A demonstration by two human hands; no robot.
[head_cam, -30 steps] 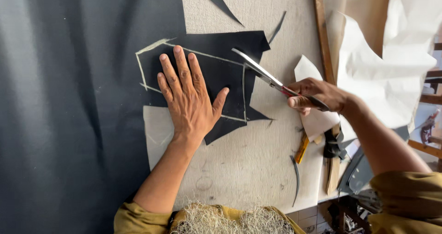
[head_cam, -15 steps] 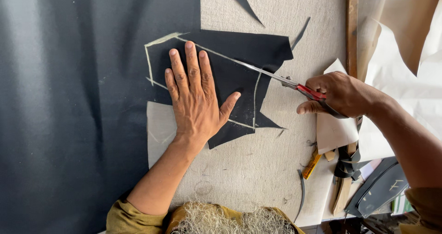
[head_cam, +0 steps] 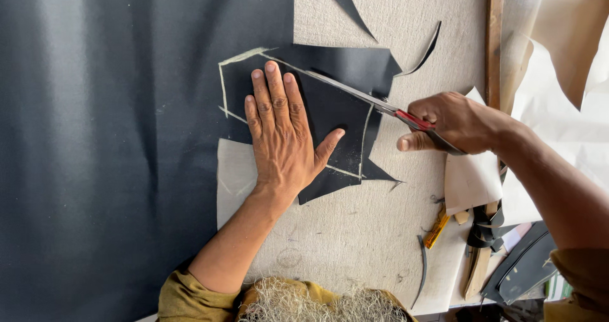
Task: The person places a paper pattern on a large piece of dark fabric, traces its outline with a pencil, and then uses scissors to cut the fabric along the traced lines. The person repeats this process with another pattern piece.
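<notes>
Across the pale desk [head_cam: 355,233] lay a big dark sheet [head_cam: 127,138], its chalk-marked panel [head_cam: 330,100] near the middle. To keep that panel from sliding, the left hand [head_cam: 282,138] pressed flat, fingers spread, gripping nothing. Along the upper chalk line ran scissors [head_cam: 361,97], the right hand [head_cam: 453,122] closed around their handles.

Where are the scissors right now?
In the head view, the scissors are right of centre, gripped by the right hand, blades lying along the chalk line on the black sheet.
</notes>
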